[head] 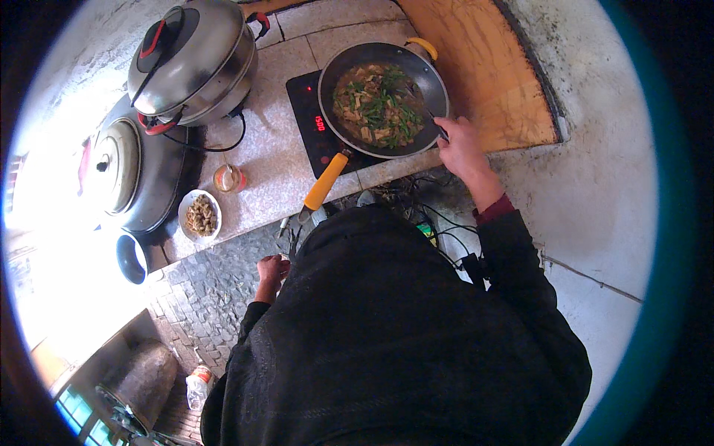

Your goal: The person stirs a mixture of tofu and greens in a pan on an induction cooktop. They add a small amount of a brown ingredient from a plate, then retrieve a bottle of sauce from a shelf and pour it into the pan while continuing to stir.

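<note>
At the right rim of a dark frying pan [438,100], my right hand [460,145] grips the handle of a cooking utensil [443,134]. The utensil's far end dips towards the food and is hard to make out. Green vegetable pieces and pale brown strips [379,106] lie in brownish liquid in the pan. The pan rests on a black induction cooktop [307,120] with lit red digits, its yellow handle [326,181] pointing towards me. My left hand [273,270] hangs below the counter's edge by my side, fingers curled and partly hidden; whether it holds anything cannot be told.
A lidded steel steamer pot [195,67] stands on the counter [268,167] at the left. Nearer are a glass jar [229,179], a white bowl of food pieces [199,216] and a large built-in wok with a lid [114,167]. Black cables [452,231] hang below the counter at right.
</note>
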Demonstrator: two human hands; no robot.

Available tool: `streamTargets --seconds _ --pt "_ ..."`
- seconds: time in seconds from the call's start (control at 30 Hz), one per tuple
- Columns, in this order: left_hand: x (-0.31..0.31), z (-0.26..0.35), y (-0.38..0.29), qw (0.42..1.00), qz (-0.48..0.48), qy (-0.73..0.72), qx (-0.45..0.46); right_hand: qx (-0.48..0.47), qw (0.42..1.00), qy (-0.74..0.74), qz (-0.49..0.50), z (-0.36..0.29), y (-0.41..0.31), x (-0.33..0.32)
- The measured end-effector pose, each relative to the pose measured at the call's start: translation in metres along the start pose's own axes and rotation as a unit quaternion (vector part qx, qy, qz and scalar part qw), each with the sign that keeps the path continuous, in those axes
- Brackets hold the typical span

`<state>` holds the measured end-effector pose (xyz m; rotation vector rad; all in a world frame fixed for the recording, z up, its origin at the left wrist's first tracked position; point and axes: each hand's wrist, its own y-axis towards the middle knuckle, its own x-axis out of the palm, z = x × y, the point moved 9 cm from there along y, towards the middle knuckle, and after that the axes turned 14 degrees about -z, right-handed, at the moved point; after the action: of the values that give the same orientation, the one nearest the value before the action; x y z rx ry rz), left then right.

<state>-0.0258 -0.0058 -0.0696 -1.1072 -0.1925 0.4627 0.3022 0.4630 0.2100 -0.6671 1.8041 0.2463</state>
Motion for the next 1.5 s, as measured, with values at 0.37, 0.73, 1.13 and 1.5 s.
streamTargets --seconds 0.37,0.73,1.13,1.5 --pt "-0.003 -0.019 0.019 1.0 -0.013 -0.002 -0.008 0.016 0.999 0.004 -0.029 0.003 0.012 -0.003" --pt "-0.004 -0.031 0.027 1.0 -0.018 -0.003 -0.014 -0.009 1.0 -0.012 -0.019 0.013 0.003 0.011" --pt "-0.005 -0.036 0.04 0.999 -0.027 -0.003 -0.018 -0.032 0.998 0.001 -0.045 0.001 -0.027 0.018" --pt "-0.008 -0.037 0.043 0.999 -0.031 0.001 -0.016 0.02 0.997 -0.04 -0.055 -0.014 -0.013 0.009"
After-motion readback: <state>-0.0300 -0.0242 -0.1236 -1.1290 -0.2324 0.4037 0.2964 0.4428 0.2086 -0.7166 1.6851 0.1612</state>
